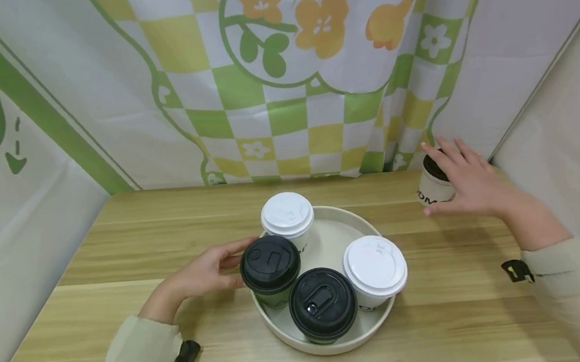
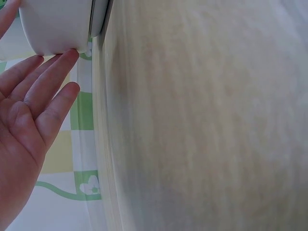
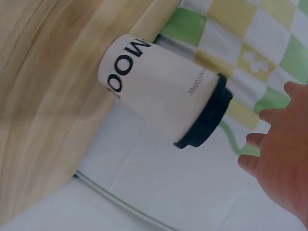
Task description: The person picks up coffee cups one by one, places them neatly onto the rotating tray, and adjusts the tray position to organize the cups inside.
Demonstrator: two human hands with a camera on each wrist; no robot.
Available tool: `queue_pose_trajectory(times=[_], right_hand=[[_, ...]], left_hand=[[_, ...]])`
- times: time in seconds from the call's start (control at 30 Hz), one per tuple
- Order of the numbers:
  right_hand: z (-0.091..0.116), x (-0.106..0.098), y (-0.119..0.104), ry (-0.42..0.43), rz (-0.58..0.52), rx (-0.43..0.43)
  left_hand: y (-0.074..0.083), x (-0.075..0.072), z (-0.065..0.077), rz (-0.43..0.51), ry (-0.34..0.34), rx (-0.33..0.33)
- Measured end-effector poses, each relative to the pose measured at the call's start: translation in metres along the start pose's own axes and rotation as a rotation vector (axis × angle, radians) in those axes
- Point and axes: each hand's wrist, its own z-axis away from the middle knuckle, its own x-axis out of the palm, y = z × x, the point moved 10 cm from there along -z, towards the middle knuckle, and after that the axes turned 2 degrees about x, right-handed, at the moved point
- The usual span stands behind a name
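Observation:
A round cream tray (image 1: 335, 346) carries two white-lidded paper cups (image 1: 286, 213) (image 1: 375, 265) and two black-lidded ones (image 1: 270, 266) (image 1: 323, 304). My left hand (image 1: 210, 271) is at the tray's left side, beside the green-bodied cup with a black lid; part of its fingers is hidden behind that cup. Fairly straight fingers (image 2: 53, 79) touch a pale rounded wall in the left wrist view. At the back right, my right hand (image 1: 471, 182) spreads its fingers over a white paper cup (image 3: 154, 91) with black lettering and a black lid. A gap shows between fingertips and lid in the right wrist view.
All of this stands on a wood-grain table (image 1: 180, 231). Behind its back edge hangs a green, yellow and white checked cloth (image 1: 289, 118) with flowers. Pale walls close in the left and right sides, the right one (image 1: 577, 150) near the lone cup.

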Motion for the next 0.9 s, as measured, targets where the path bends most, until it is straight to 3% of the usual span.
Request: queue_pose_trajectory(times=[0.37,0.6,0.9], right_hand=[[-0.004,0.006,0.030,0.021,-0.170,0.055],[-0.006,0.009,0.045,0.091,-0.271,0.057],[-0.007,0.019,0.075,0.156,-0.391,0.169]], left_hand=[[0.000,-0.001,0.001,0.009,0.009,-0.007],[0.000,0.000,0.001,0.011,0.010,-0.017],[-0.002,-0.001,0.001,0.018,0.007,-0.025]])
